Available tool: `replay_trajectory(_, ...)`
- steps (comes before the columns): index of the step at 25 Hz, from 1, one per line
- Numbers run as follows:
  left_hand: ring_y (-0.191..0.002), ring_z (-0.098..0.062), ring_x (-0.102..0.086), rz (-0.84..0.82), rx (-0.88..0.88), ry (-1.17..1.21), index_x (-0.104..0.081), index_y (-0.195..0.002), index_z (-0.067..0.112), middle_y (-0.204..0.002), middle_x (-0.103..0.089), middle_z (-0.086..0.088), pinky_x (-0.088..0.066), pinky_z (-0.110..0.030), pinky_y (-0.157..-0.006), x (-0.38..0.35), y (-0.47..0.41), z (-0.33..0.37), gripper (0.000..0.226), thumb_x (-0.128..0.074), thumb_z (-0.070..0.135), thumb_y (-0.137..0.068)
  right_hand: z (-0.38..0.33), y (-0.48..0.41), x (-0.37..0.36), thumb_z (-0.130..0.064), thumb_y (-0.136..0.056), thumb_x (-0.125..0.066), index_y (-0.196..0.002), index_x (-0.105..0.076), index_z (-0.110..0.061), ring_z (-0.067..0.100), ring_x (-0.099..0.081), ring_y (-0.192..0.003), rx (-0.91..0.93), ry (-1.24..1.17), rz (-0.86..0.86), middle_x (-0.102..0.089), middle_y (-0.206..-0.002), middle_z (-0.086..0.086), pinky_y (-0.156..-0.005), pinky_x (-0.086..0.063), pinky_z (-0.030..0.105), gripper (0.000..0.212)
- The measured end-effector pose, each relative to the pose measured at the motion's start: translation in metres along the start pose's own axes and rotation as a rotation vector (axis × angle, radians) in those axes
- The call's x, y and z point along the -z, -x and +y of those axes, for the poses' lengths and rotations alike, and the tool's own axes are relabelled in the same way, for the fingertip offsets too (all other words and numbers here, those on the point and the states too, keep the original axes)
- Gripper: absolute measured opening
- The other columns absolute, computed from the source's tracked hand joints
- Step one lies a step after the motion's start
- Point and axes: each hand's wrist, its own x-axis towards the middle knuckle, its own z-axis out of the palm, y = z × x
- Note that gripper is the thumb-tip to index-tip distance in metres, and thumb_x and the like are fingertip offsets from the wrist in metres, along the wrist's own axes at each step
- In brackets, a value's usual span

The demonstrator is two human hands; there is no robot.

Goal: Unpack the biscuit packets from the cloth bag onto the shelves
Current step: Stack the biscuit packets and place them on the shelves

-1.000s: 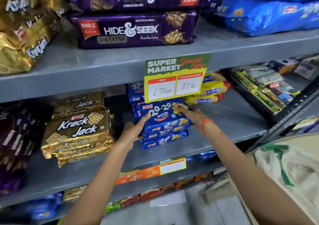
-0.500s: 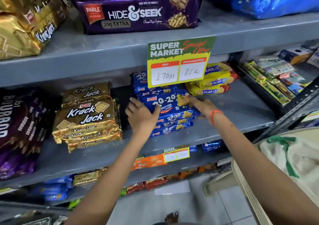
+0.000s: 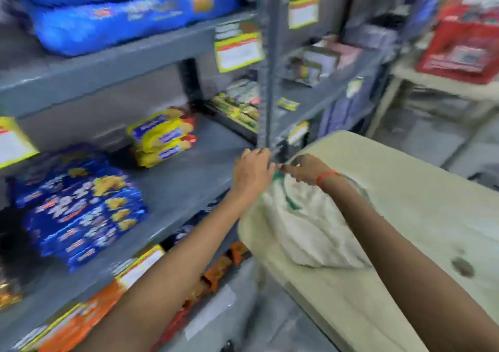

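Note:
The frame is blurred by motion. A white cloth bag point(image 3: 305, 227) with green trim lies on a beige table point(image 3: 421, 195) to the right of the shelves. My right hand point(image 3: 305, 168), with an orange band at the wrist, pinches the bag's mouth. My left hand point(image 3: 252, 172) sits at the bag's left top edge, and the blur hides its grip. A stack of blue 20-20 biscuit packets point(image 3: 81, 216) rests on the grey middle shelf point(image 3: 189, 187), well left of both hands.
Yellow Marie packets point(image 3: 163, 137) stand further back on the same shelf. Big blue packs point(image 3: 129, 14) fill the shelf above. A grey shelf upright point(image 3: 267, 81) rises just behind my hands. Orange packets point(image 3: 218, 268) sit lower down. A red basket point(image 3: 464, 44) stands far right.
Both hands have left the blue packet stack and moved right to the cloth bag on the table. The view has swung right with them.

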Motion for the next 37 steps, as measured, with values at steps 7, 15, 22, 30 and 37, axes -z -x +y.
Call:
replay_trajectory(7, -0.111, -0.031, -0.054, -0.261, -0.375, 0.14, -0.058, -0.118, 0.015, -0.112, -0.069, -0.003, -0.045, -0.037, -0.086, -0.107, -0.041, 0.223, 0.033, -0.054, 0.031, -0.089, 0.213, 0.093, 0.088, -0.055, -0.082, -0.055, -0.14, -0.034, -0.013, 0.029, -0.043, -0.124, -0.686, -1.427, 0.454, -0.042, -0.134, 0.013, -0.104, -0.038, 0.045, 0.074)
replay_trajectory(15, -0.131, -0.026, -0.042, -0.729, -0.622, 0.25, -0.035, -0.142, 0.013, -0.136, -0.055, -0.003, -0.04, -0.042, -0.104, -0.203, -0.017, 0.431, 0.089, -0.065, 0.061, -0.075, 0.372, 0.204, 0.097, -0.03, -0.1, -0.031, -0.138, -0.038, -0.002, 0.03, -0.043, -0.133, -0.774, -1.861, 1.044, -0.042, -0.146, 0.015, -0.087, -0.049, 0.028, 0.048)
replay_trajectory(22, -0.145, -0.028, -0.026, -1.067, -0.617, 0.274, -0.009, -0.152, 0.011, -0.159, -0.021, -0.009, -0.031, -0.043, -0.115, -0.276, -0.006, 0.535, 0.117, -0.067, 0.067, -0.068, 0.447, 0.211, 0.094, -0.054, -0.08, -0.062, -0.091, -0.064, -0.017, 0.012, -0.06, -0.064, -0.851, -1.702, 1.362, -0.063, -0.074, -0.006, -0.067, -0.05, 0.027, 0.039)
replay_trajectory(30, -0.09, -0.017, -0.057, -1.353, -0.409, 0.393, -0.063, -0.112, 0.013, -0.102, -0.064, 0.0, -0.035, -0.032, -0.083, -0.327, -0.002, 0.558, 0.058, -0.061, 0.061, -0.079, 0.462, 0.209, 0.089, -0.049, -0.074, -0.071, -0.08, -0.061, -0.018, 0.014, -0.054, -0.061, -0.912, -1.67, 1.394, -0.062, -0.071, -0.004, -0.066, -0.044, 0.031, 0.033)
replay_trajectory(37, -0.103, -0.015, -0.062, -1.349, -0.062, 0.621, -0.059, -0.123, 0.016, -0.119, -0.067, -0.001, -0.049, -0.028, -0.08, -0.32, -0.013, 0.484, 0.085, -0.073, 0.067, -0.056, 0.452, 0.213, 0.091, -0.039, -0.075, -0.073, -0.09, -0.06, -0.014, 0.014, -0.059, -0.068, -0.954, -1.604, 1.232, -0.063, -0.085, 0.004, -0.073, -0.055, 0.043, 0.032)
